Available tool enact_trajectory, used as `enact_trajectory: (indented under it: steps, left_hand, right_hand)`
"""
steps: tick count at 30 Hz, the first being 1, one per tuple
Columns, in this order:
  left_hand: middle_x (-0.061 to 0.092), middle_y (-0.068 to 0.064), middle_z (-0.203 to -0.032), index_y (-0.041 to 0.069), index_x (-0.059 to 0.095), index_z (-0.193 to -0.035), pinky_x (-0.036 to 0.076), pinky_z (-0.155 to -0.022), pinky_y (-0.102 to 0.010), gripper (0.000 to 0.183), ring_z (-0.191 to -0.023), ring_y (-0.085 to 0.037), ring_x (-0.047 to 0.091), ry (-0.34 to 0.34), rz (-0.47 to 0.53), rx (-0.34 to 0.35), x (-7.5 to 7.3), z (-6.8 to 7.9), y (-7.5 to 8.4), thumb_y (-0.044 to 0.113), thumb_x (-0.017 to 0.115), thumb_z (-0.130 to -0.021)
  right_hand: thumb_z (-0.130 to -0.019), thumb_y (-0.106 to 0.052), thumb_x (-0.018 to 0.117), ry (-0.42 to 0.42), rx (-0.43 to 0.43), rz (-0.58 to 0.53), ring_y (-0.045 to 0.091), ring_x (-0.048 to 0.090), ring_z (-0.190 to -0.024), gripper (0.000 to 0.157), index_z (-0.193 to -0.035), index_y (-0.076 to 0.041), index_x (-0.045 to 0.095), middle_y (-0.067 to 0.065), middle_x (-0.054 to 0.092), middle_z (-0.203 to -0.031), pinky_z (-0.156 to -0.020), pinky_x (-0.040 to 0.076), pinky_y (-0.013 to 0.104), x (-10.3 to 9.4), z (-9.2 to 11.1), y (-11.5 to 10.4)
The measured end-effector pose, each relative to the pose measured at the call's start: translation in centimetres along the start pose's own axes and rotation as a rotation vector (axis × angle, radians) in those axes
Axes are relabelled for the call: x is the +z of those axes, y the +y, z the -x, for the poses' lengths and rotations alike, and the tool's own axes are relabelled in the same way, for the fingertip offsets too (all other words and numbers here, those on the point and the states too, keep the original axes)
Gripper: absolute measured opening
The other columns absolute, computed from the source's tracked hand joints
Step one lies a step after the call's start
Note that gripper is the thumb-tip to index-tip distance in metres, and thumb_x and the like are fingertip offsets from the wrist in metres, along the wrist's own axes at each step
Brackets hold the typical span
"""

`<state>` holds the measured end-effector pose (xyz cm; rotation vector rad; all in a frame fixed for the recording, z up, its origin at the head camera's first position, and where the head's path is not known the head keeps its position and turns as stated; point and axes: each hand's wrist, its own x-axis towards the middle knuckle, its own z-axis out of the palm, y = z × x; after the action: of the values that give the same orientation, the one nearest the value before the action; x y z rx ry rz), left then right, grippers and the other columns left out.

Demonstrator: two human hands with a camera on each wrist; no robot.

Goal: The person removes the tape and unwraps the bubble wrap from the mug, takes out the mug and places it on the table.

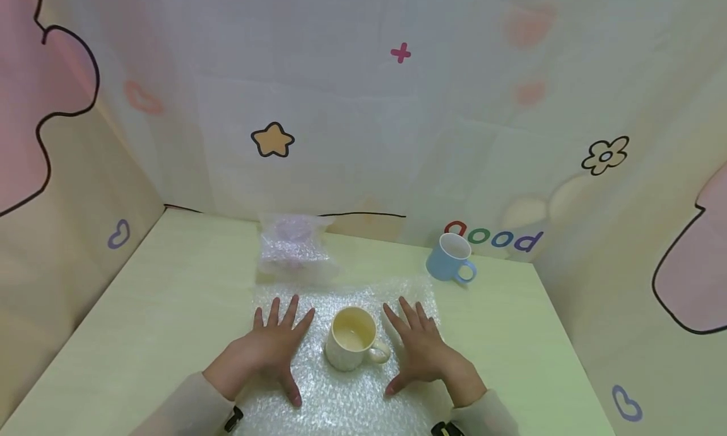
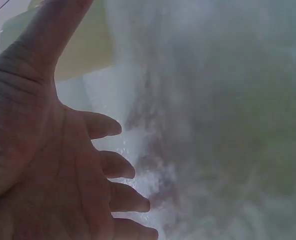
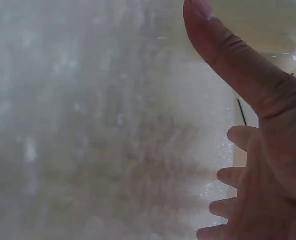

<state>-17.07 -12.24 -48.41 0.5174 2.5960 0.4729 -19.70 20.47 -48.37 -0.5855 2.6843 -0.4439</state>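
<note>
A pale yellow mug point(image 1: 343, 351) stands upright on a sheet of bubble wrap point(image 1: 341, 404), its handle pointing right. To the mug's left, my left hand point(image 1: 272, 347) spreads its fingers over the sheet, palm down. On the other side my right hand point(image 1: 423, 351) lies spread the same way, near the handle. Neither hand touches the mug. In the left wrist view the mug point(image 2: 85, 50) shows behind the thumb, and the fingertips are right at the bubble wrap point(image 2: 213, 125). The right wrist view has the mug point(image 3: 258, 25) beyond the thumb, with bubble wrap point(image 3: 87, 100) filling the left.
A bubble-wrapped bundle point(image 1: 292, 240), pinkish inside, sits at the back of the pale table point(image 1: 187, 284). A light blue mug point(image 1: 445, 262) stands at the back right, slightly tilted in view. A printed curtain point(image 1: 352, 139) encloses the table's back and sides.
</note>
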Motion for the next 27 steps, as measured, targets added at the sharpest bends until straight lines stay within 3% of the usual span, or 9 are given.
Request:
enact_trajectory:
  steps: [14,27]
  left_hand:
    - [-0.012,-0.030,-0.170,0.013,0.009,-0.167,0.001,-0.114,-0.083,0.164,-0.152,-0.062,-0.013,0.006,-0.024,-0.048,0.7,-0.2,0.4,0.059,0.099,-0.038]
    - [-0.009,-0.030,-0.170,0.014,0.012,-0.167,0.005,-0.114,-0.083,0.163,-0.152,-0.063,-0.010,0.027,-0.014,-0.053,0.9,-0.3,0.5,0.059,0.099,-0.037]
  right_hand:
    - [-0.039,-0.064,0.098,-0.007,0.032,0.086,0.054,-0.011,-0.157,0.158,-0.167,-0.030,0.012,0.018,-0.010,-0.174,-0.121,0.003,0.077,1.0,-1.4,0.4]
    - [-0.041,-0.068,0.096,-0.056,0.062,0.125,0.056,-0.004,-0.157,0.156,-0.167,-0.029,0.014,0.023,-0.004,-0.173,-0.120,0.007,0.078,1.1,-1.7,0.6]
